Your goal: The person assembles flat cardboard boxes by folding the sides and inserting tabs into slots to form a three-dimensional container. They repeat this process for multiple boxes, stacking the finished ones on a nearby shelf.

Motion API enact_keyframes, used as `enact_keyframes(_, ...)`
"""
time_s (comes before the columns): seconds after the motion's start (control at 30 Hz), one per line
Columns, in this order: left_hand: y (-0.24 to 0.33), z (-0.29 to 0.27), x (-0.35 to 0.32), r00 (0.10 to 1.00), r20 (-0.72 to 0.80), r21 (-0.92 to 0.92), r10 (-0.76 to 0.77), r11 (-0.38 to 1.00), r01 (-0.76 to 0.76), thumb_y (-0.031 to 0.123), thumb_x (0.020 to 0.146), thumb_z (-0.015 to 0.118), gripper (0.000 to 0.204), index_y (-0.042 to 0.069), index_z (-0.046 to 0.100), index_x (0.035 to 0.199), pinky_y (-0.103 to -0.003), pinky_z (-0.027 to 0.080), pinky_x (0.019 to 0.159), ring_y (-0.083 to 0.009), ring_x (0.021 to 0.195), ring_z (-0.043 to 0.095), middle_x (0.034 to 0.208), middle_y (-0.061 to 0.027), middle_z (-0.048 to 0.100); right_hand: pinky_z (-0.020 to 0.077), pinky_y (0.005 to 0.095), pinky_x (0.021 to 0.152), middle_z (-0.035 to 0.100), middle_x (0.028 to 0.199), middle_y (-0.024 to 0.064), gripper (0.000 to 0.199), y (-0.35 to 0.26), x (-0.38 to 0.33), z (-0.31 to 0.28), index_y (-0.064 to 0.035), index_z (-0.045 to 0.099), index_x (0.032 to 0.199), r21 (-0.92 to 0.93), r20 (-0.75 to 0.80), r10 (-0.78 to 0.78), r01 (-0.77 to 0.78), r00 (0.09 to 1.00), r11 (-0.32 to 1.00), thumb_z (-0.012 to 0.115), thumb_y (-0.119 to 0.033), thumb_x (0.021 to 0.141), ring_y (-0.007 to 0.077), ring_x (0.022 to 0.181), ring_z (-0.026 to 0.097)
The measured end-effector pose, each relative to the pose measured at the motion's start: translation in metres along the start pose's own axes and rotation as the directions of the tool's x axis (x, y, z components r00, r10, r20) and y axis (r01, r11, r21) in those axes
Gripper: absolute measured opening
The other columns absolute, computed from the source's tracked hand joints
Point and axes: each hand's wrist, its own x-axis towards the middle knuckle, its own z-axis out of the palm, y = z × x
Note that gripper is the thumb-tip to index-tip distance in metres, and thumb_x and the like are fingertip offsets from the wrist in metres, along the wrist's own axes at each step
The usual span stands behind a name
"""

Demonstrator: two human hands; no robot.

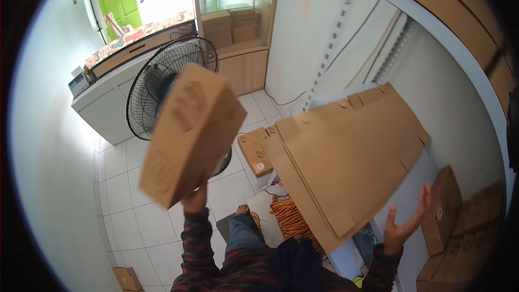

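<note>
My left hand (195, 199) holds up a long brown cardboard box (192, 135), gripping it near its lower end. Most of those fingers are hidden behind the box, which tilts in the air in front of a black standing fan (141, 103). My right hand (406, 224) is raised with its fingers spread and nothing in it. Close to it lie flat, unfolded cardboard sheets (351, 157), stacked on a white shelf. Beyond that hand, a brown box (440, 211) stands on its edge against the wall.
More brown boxes (470, 243) are stacked at the lower right. A printed carton (255, 151) sits beside the shelf, near a tiger-striped cushion (294, 219). A white counter (102, 108) and a glass cabinet (238, 21) stand at the back. A small box (127, 278) rests on the tiled floor.
</note>
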Motion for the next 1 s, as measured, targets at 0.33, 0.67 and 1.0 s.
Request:
enact_keyframes(0.33, -0.125, 0.224, 0.078, 0.902, 0.418, -0.185, -0.108, 0.962, 0.201, 0.017, 0.07, 0.082, 0.066, 0.0, 0.042, 0.119, -0.038, 0.052, 0.082, -0.0289, 0.095, 0.063, 0.107, -0.0157, 0.061, 0.0321, 0.0385, 0.109, 0.039, 0.144, 0.0138, 0.051, 0.069, -0.085, 0.001, 0.0022, 0.037, 0.137, -0.04, -0.042, 0.607, -0.609, 0.793, 0.792, 0.057, -0.013, 0.093, 0.0273, 0.129, 0.043)
enact_keyframes(0.67, -0.286, 0.436, 0.029, 0.517, 0.59, -0.01, -0.62, 0.635, 0.772, 0.023, 0.073, 0.082, 0.071, -0.002, 0.045, 0.127, -0.04, 0.048, 0.092, -0.0299, 0.108, 0.058, 0.119, -0.0179, 0.059, 0.0379, 0.0407, 0.104, 0.047, 0.133, 0.0128, 0.047, 0.049, -0.07, -0.003, 0.0002, 0.044, 0.132, -0.081, -0.226, 0.863, -0.892, 0.451, 0.445, 0.052, -0.031, 0.098, 0.027, 0.121, 0.048)
enact_keyframes(1.0, -0.336, 0.535, -0.083, 0.024, 0.637, 0.112, -0.77, 0.124, 0.986, 0.019, 0.076, 0.08, 0.069, -0.004, 0.045, 0.131, -0.04, 0.048, 0.093, -0.0306, 0.107, 0.059, 0.125, -0.0192, 0.056, 0.0407, 0.0401, 0.101, 0.052, 0.125, 0.014, 0.038, 0.018, -0.059, 0.008, 0.0013, 0.05, 0.122, -0.051, -0.268, 0.828, -0.865, 0.493, 0.499, 0.052, -0.028, 0.098, 0.0258, 0.113, 0.053)
